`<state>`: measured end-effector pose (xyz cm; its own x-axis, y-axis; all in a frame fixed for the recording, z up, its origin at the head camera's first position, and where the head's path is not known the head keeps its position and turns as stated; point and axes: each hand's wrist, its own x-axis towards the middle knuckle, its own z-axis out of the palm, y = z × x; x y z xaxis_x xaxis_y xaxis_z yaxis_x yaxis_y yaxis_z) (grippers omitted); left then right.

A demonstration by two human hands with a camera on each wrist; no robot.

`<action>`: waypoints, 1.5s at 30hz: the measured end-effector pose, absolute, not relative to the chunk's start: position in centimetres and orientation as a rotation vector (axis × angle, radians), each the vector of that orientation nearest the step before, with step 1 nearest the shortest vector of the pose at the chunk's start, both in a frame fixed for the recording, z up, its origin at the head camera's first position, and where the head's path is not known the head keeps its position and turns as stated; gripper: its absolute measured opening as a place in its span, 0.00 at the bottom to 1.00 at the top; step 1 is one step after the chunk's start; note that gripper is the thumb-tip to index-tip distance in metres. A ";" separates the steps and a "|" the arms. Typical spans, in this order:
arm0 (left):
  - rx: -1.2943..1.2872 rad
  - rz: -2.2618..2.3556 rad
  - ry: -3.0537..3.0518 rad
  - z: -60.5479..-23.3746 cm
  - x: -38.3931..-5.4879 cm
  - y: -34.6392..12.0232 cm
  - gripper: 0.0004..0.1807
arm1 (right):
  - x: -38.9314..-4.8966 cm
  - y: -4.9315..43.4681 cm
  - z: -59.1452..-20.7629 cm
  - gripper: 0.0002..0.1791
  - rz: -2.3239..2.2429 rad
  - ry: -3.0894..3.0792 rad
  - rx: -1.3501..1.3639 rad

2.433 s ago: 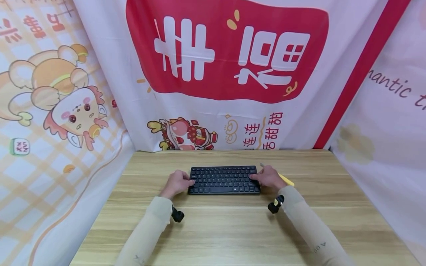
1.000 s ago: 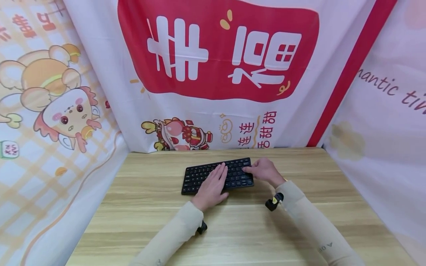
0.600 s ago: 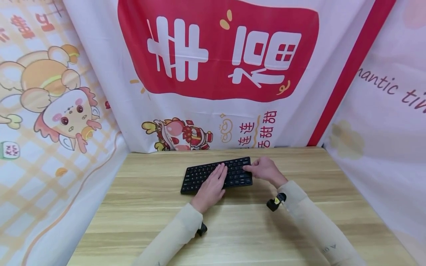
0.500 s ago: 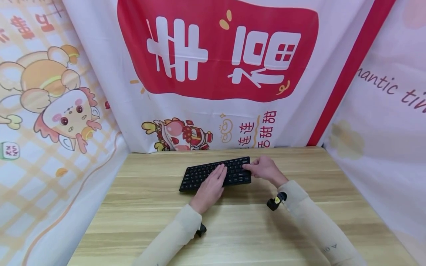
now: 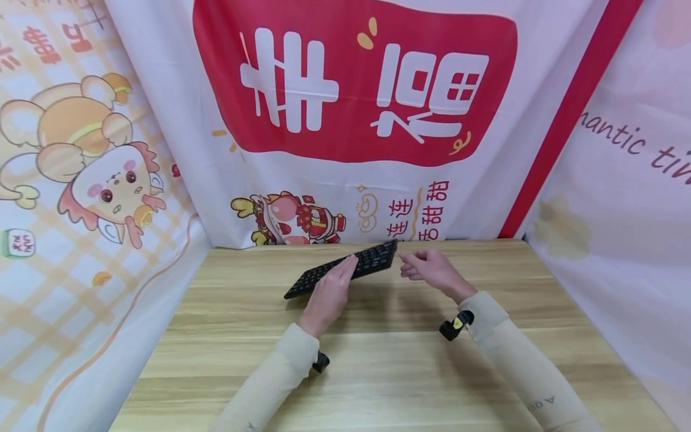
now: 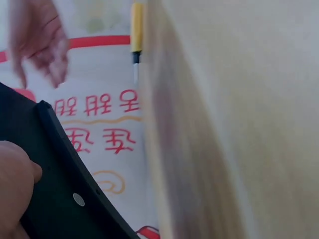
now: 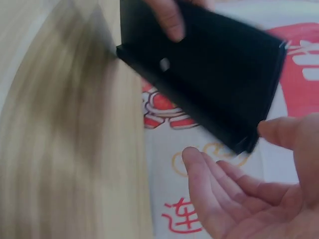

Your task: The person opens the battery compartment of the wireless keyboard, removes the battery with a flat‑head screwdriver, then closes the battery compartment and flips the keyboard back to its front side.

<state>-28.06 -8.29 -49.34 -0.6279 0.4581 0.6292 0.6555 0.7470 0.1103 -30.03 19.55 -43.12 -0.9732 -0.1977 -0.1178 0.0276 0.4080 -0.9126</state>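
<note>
Before printed cloth (image 5: 345,174), over wooden table (image 5: 378,372), left fingers (image 5: 344,271) gripping tilted keyboard (image 5: 373,258), right fingers (image 7: 199,184) loosely parted, yellow-handled tool (image 6: 137,30) nearby

The head view is bright and evenly lit. Soft shadows on the bench (image 5: 351,384) beneath the keyboard (image 5: 371,261) and near the sleeves (image 5: 520,354) indicate diffuse light from above. A pale sheen marks the bench's near middle. Wide-angle stretch appears toward the side edges. Both wrist views are dimmer and softer: blur smears the bench grain, and the keyboard's dark underside shows little detail. The right fingers (image 7: 198,184) resolve better in the right wrist view than in the left.
</note>
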 end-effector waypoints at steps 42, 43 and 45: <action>0.199 -2.510 -1.267 -48.9 -29.7 -10.4 0.17 | -29.7 11.4 -53.0 0.21 -2.079 1.881 -0.024; 0.200 -2.524 -1.259 -48.9 -29.7 -10.5 0.16 | -29.7 11.6 -52.9 0.21 -2.081 1.885 -0.030; 0.180 -2.566 -1.228 -48.9 -29.7 -10.7 0.15 | -29.7 11.8 -52.6 0.20 -2.080 1.913 -0.028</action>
